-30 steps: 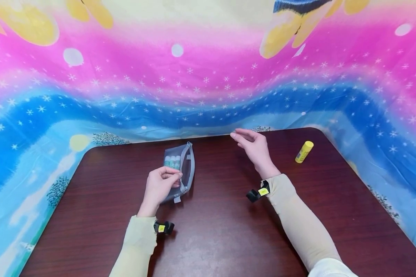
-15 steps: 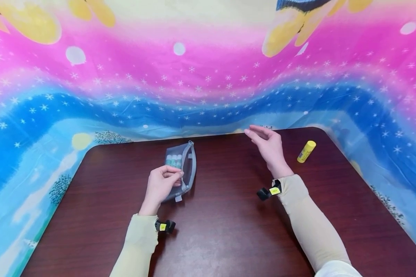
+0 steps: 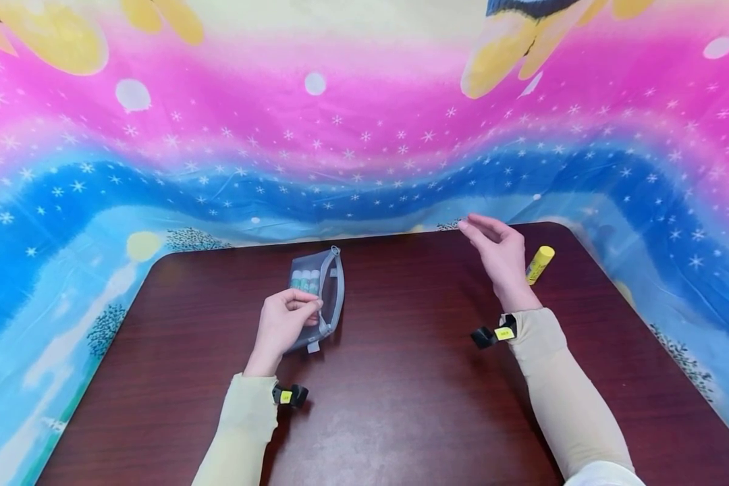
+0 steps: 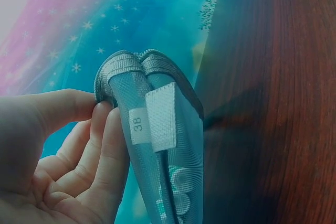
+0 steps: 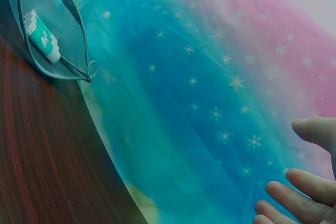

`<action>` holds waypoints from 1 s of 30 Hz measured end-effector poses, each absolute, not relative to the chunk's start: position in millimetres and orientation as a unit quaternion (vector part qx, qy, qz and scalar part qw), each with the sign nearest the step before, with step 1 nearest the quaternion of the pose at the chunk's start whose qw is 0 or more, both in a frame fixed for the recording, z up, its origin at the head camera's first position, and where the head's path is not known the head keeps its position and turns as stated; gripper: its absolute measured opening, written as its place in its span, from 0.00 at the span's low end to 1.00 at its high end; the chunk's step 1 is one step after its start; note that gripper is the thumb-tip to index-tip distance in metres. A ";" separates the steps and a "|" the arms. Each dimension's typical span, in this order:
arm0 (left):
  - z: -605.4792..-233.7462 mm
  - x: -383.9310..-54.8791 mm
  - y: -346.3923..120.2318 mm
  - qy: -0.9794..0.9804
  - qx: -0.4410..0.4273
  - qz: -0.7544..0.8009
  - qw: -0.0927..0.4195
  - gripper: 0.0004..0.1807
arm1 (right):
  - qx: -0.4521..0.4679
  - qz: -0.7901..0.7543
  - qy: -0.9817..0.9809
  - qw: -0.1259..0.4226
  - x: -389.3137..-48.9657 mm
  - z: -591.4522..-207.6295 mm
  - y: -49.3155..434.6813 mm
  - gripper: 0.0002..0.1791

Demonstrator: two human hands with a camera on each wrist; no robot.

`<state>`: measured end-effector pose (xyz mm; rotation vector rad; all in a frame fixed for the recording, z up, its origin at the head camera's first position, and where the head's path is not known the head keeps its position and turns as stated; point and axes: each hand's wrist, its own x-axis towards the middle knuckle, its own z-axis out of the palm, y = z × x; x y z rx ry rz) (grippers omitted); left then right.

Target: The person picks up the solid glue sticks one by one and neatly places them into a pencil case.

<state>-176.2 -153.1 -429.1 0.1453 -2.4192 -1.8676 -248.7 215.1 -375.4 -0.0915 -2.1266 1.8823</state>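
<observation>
My left hand (image 3: 284, 325) pinches the edge of a grey mesh zip pouch (image 3: 339, 291) between thumb and fingers. In the left wrist view, its thumb and fingertips meet at the pouch's rim, beside a tag marked 38. The zip mouth gapes toward the right. Inside lie several green-and-white tubes (image 3: 305, 281), side by side; the right wrist view shows the tubes (image 5: 43, 36) through the opening. My right hand (image 3: 501, 260) hovers over the table's right half, fingers extended and holding nothing. Just right of it, partly covered, is a yellow glue stick (image 3: 541, 263).
The dark red wooden table (image 3: 389, 378) has rounded far corners. A colourful patterned cloth (image 3: 364, 148) hangs behind it and along both sides, close to the far edge. Black camera mounts (image 3: 291, 395) are strapped at both wrists.
My right hand has moved rightward, away from the pouch and up to the yellow glue stick, now overlapping it in the head view. The left hand keeps its pinch on the pouch.
</observation>
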 end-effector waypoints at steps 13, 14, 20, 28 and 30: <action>-430.9 -177.8 -153.1 -0.789 0.044 -0.612 0.042 0.06 | -0.056 0.662 -0.728 0.170 -244.6 -372.0 240.1 0.28; -431.2 -178.1 -153.1 -0.789 0.044 -0.612 0.042 0.06 | -0.058 0.661 -0.728 0.173 -244.3 -371.7 242.0 0.27; -429.8 -177.3 -153.6 -0.790 0.044 -0.611 0.041 0.06 | -0.070 0.652 -0.728 0.199 -242.8 -369.2 252.6 0.27; -428.4 -175.7 -154.1 -0.792 0.047 -0.607 0.038 0.06 | -0.099 0.636 -0.739 0.202 -238.7 -366.0 270.5 0.29; -428.3 -175.5 -154.1 -0.793 0.048 -0.606 0.038 0.06 | -0.103 0.637 -0.736 0.204 -238.4 -365.9 275.3 0.29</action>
